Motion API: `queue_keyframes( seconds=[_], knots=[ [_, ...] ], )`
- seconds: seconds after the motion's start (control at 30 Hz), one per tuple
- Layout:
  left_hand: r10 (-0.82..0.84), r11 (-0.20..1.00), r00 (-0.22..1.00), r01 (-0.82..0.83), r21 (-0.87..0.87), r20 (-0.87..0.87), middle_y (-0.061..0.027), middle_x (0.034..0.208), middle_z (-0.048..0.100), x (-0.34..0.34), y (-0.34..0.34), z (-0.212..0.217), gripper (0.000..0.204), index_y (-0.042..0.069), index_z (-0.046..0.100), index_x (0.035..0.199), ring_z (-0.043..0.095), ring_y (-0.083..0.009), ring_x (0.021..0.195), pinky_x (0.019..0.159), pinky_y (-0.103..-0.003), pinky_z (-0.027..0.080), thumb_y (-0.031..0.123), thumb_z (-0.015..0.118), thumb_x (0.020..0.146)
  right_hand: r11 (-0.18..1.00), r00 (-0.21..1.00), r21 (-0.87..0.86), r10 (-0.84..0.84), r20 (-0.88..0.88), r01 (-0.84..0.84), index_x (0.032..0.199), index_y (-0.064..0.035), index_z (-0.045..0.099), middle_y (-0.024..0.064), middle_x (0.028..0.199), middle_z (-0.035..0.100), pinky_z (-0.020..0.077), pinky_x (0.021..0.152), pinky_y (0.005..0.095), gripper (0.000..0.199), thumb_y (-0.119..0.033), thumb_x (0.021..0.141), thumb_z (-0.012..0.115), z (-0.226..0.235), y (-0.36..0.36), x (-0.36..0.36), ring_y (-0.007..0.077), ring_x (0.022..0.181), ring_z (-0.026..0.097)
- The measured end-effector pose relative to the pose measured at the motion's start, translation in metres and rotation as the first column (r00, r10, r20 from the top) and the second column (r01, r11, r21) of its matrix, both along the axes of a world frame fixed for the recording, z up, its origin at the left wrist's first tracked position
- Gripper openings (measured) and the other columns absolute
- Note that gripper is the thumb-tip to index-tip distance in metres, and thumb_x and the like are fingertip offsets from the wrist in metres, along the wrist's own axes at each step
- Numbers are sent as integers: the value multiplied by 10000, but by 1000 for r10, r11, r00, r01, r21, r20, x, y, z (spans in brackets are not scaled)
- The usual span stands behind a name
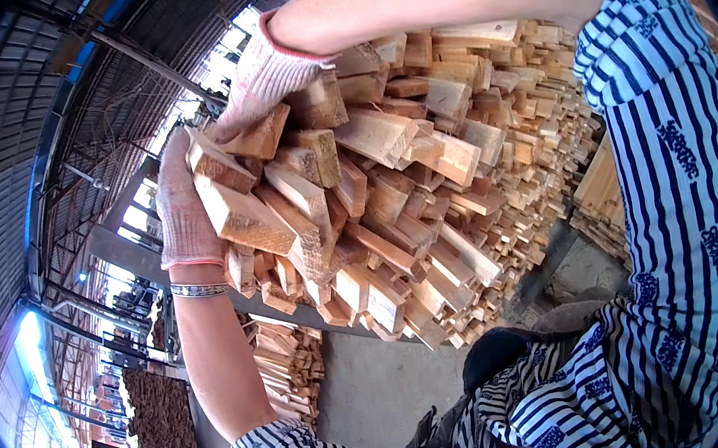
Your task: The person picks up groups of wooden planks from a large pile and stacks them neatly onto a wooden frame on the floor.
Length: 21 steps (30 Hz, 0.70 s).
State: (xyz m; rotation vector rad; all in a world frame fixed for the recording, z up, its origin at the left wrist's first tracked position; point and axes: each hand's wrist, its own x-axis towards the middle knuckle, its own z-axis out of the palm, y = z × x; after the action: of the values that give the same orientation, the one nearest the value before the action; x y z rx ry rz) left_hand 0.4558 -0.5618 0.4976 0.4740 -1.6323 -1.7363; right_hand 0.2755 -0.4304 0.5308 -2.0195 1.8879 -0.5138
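My left hand (pixel 183 200), in a pale knitted glove, presses around the outer side of several wooden strips (pixel 238 215) at the left end of a large stack. Over the top of the same strips reaches my right hand (pixel 276 76), gloved alike, its fingers bent down at their edge. Both hands close on this bunch from two sides; the wood hides part of the fingers. The strips' cut ends point toward me, some jutting out further than others. Beside them lies the rest of the lumber stack (pixel 458 160), with uneven ends.
Below the stack is a grey concrete floor (pixel 369 391). A lower pile of strips (pixel 291 364) stands beside my left forearm, and a brown stack (pixel 160 419) sits farther left. More boards (pixel 599 197) lie at the right. A dark metal beam (pixel 128 255) runs behind my left hand.
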Motion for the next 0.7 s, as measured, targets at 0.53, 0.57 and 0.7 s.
queue_keyframes(
  seconds=[0.53, 0.57, 0.7],
  knots=[
    [109, 992, 994, -108, -61, 9, -149, 992, 684, 13, -6, 8, 369, 4, 611, 1124, 687, -262, 852, 790, -396, 602, 334, 605, 959, 989, 971, 119, 59, 231, -89, 1307, -51, 624, 148, 1354, 617, 580, 844, 412, 534, -455, 960, 591, 3, -61, 2, 221, 984, 686],
    [111, 991, 994, -110, -78, 4, -151, 992, 685, 14, -10, 8, 367, 2, 609, 1121, 689, -260, 839, 779, -394, 608, 329, 611, 955, 981, 955, 152, 72, 287, -119, 1306, -52, 625, 148, 1344, 625, 579, 848, 412, 537, -461, 960, 591, 2, -63, 6, 219, 978, 687],
    [-88, 996, 993, 90, 25, -72, -201, 1074, 675, -2, 16, 3, 383, -18, 571, 1119, 684, -312, 960, 875, -440, 593, 330, 596, 963, 989, 937, 93, 76, 342, -115, 1287, -71, 641, 96, 1259, 685, 547, 922, 428, 529, -490, 969, 581, -12, -73, -13, 201, 1049, 670]
  ],
)
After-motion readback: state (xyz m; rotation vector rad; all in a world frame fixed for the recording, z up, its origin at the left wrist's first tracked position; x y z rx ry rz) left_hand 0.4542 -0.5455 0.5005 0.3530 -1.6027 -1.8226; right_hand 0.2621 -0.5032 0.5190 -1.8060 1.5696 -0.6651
